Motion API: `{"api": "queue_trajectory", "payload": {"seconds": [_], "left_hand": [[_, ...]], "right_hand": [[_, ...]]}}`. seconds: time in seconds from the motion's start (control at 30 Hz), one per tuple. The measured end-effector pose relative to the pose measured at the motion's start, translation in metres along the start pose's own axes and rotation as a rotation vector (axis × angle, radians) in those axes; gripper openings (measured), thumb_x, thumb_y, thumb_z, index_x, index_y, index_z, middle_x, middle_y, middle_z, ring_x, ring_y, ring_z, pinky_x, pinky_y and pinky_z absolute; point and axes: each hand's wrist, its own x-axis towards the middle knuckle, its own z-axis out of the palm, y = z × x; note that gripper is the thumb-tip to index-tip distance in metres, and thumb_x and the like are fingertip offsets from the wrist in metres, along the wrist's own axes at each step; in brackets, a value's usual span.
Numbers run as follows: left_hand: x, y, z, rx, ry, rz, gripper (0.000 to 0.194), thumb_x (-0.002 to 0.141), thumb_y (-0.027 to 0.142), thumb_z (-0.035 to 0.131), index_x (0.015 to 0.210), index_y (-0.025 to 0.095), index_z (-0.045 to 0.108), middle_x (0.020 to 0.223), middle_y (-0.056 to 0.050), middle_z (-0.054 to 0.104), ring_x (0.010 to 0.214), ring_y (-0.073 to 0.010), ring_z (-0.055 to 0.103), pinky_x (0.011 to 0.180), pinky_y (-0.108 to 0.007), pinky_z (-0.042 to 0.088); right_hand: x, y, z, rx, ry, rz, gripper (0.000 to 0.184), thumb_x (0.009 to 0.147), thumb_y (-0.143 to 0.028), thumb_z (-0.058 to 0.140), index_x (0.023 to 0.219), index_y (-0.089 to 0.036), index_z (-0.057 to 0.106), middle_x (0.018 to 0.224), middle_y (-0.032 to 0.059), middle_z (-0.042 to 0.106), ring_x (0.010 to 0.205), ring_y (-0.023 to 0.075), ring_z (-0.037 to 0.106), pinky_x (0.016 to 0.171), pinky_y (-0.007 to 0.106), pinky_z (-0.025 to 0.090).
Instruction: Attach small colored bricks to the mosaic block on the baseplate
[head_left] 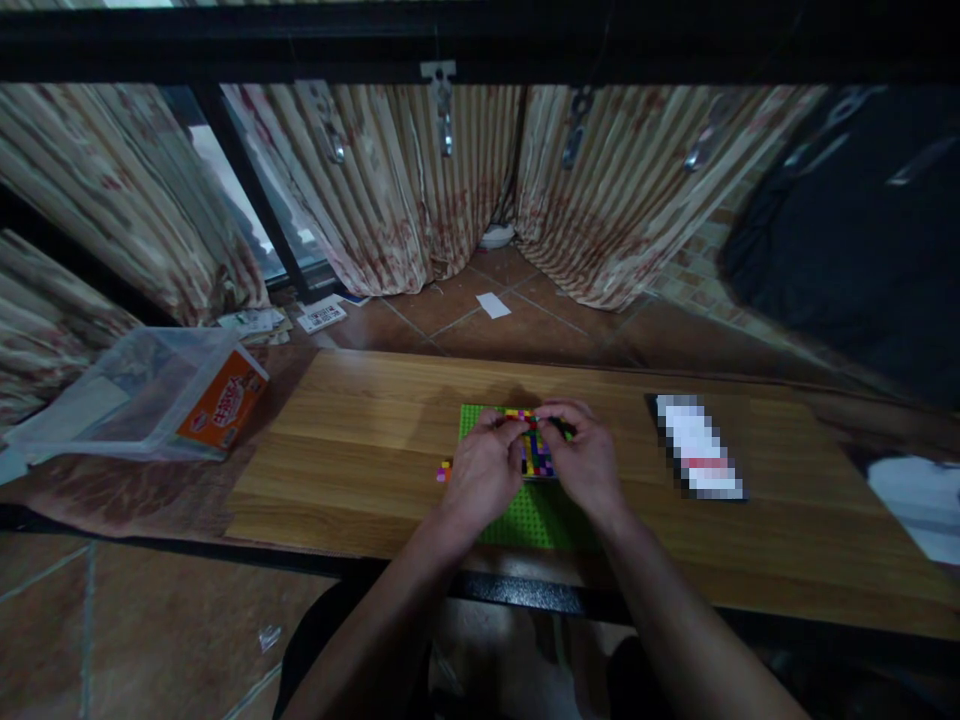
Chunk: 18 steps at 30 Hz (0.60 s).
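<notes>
A green studded baseplate (517,525) lies on the wooden table, carrying a patch of many-coloured toy bricks (536,458). Over the left side of that patch is my left hand (489,462), its thumb and fingers pinched together at the bricks' far edge. My right hand (583,448) meets it from the other side, fingers curled and thumb pressed against the bricks. Whatever piece sits between the fingertips is too small to make out. Beside my left hand, a few loose pink and orange bricks (444,471) rest on the table.
A pixelated dark-edged flat object (699,447) lies right of the baseplate on the table (337,450). At the left stands a clear plastic bin (142,400) with an orange label. White paper (919,505) is at the right edge. Curtains (420,200) hang behind the table.
</notes>
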Motion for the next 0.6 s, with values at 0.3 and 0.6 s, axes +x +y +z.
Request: {"api": "queue_trajectory", "payload": {"seconds": [0.3, 0.6], "left_hand": [[0.002, -0.001, -0.012, -0.09, 0.007, -0.065, 0.031, 0.092, 0.016, 0.049, 0.109, 0.02, 0.075, 0.1, -0.009, 0.071, 0.093, -0.0207, 0.067, 0.091, -0.035, 0.054], [-0.003, -0.057, -0.069, 0.086, -0.195, -0.167, 0.018, 0.073, 0.012, 0.062, 0.08, 0.021, 0.077, 0.076, -0.005, 0.073, 0.078, -0.0211, 0.067, 0.077, -0.029, 0.052]], "right_hand": [[0.002, -0.002, -0.004, -0.035, -0.01, 0.086, 0.024, 0.083, -0.04, 0.063, 0.093, -0.022, 0.074, 0.101, 0.0081, 0.075, 0.096, 0.025, 0.068, 0.091, 0.044, 0.05], [0.0, -0.002, -0.014, -0.185, -0.03, 0.027, 0.025, 0.084, -0.041, 0.062, 0.095, -0.023, 0.075, 0.104, 0.0088, 0.075, 0.097, 0.0268, 0.068, 0.09, 0.045, 0.051]]}}
